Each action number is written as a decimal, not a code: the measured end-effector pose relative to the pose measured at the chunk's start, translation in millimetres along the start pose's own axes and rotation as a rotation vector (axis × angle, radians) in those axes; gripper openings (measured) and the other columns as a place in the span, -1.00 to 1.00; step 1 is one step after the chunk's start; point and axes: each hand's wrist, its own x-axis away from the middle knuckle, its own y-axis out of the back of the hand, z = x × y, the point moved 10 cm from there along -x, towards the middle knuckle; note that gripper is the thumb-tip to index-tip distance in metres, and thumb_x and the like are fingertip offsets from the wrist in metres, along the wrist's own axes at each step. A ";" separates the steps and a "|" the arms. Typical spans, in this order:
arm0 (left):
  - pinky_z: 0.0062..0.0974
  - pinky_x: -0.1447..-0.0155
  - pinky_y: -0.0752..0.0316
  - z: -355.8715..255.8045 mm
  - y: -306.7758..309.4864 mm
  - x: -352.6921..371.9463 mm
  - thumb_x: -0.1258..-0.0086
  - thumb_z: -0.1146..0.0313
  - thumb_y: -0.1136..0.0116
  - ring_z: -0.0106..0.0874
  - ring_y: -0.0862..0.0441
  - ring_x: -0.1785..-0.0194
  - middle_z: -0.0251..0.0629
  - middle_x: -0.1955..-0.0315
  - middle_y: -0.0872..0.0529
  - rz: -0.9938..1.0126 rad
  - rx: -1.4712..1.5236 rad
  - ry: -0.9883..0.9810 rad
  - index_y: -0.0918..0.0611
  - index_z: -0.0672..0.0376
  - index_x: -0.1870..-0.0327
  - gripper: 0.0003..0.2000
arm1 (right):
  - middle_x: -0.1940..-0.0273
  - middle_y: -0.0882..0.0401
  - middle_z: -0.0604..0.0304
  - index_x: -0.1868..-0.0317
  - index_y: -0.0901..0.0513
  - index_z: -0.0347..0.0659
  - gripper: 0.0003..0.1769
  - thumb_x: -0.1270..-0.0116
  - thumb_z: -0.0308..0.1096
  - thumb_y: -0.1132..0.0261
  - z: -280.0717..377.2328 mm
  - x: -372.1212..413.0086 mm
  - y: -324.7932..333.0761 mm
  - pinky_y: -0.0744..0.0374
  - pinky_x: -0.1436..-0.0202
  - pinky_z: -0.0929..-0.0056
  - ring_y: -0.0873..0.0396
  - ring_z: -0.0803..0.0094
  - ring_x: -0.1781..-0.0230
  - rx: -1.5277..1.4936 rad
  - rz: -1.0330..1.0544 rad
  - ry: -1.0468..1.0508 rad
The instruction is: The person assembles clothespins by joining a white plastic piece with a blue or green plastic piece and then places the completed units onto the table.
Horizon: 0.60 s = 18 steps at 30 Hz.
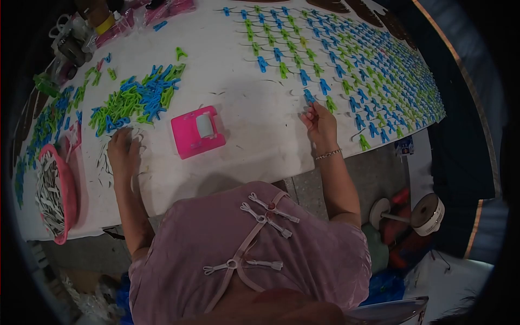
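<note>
My right hand [322, 124] pinches a blue clothespin [309, 96] at the near left edge of a laid-out array. A green clothespin [331, 103] lies just to the right of those fingers. On the left, my left hand [121, 145] rests low over a spread of thin pale strips [104, 162], its fingers bent and somewhat apart. Nothing can be made out in it. Just beyond its fingertips is a heap of green and blue clothespins [138, 100]. Between my hands stands a pink tape dispenser [184, 135] with a white roll.
Rows of blue and green clothespins [374, 81] with thin strips cover the right of the white table [238, 146]. A pink basket [66, 200] of pale strips sits at the left edge. More clothespins [51, 119] lie behind it. Scissors [62, 24] and bottles stand at the far left.
</note>
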 end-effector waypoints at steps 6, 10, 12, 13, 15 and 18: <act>-0.23 -0.13 -0.38 -1.6 -2.7 7.5 -0.20 0.37 -0.19 -0.10 -0.52 -0.02 -0.08 0.09 -0.65 -0.025 0.046 0.011 -0.64 0.23 0.10 -0.74 | 0.45 -0.51 0.25 0.26 -0.54 -0.31 -0.84 -0.40 -0.36 -0.14 -1.2 -15.6 6.4 -0.69 0.32 0.45 -0.48 0.53 0.52 -0.073 -0.052 -0.002; -0.24 -0.14 -0.38 1.8 -2.0 10.6 -0.19 0.38 -0.20 -0.09 -0.52 -0.01 -0.09 0.12 -0.65 -0.036 0.071 0.019 -0.65 0.23 0.10 -0.74 | 0.44 -0.54 0.23 0.25 -0.55 -0.31 -0.84 -0.40 -0.37 -0.15 -1.7 -16.6 8.9 -0.69 0.33 0.46 -0.50 0.52 0.51 -0.086 -0.084 -0.022; -0.25 -0.14 -0.38 6.3 -0.2 12.6 -0.18 0.41 -0.22 -0.10 -0.51 -0.01 -0.10 0.13 -0.65 -0.080 0.053 0.032 -0.65 0.23 0.09 -0.74 | 0.44 -0.55 0.22 0.25 -0.55 -0.30 -0.84 -0.40 -0.36 -0.15 -1.4 -17.7 9.6 -0.69 0.33 0.46 -0.51 0.51 0.51 -0.088 -0.079 -0.029; -0.25 -0.14 -0.38 6.0 -0.2 12.4 -0.18 0.41 -0.22 -0.10 -0.51 -0.01 -0.10 0.13 -0.65 -0.080 0.053 0.033 -0.65 0.23 0.09 -0.74 | 0.43 -0.56 0.21 0.25 -0.55 -0.30 -0.84 -0.40 -0.36 -0.15 -2.3 -18.6 9.5 -0.69 0.32 0.45 -0.53 0.50 0.50 -0.078 -0.076 -0.044; -0.27 -0.13 -0.38 6.3 1.3 12.1 -0.17 0.43 -0.22 -0.11 -0.50 -0.02 -0.10 0.11 -0.63 -0.093 0.088 0.057 -0.65 0.22 0.07 -0.73 | 0.42 -0.57 0.20 0.25 -0.55 -0.30 -0.83 -0.40 -0.35 -0.15 -3.6 -20.4 10.3 -0.70 0.31 0.44 -0.55 0.48 0.49 -0.065 -0.067 -0.062; -0.28 -0.10 -0.39 2.9 3.5 12.1 -0.17 0.45 -0.22 -0.13 -0.50 0.00 -0.10 0.12 -0.61 -0.124 0.065 0.050 -0.64 0.21 0.05 -0.71 | 0.43 -0.58 0.19 0.25 -0.54 -0.29 -0.82 -0.41 -0.33 -0.16 -4.8 -22.7 9.9 -0.70 0.30 0.43 -0.57 0.48 0.49 -0.061 -0.033 -0.086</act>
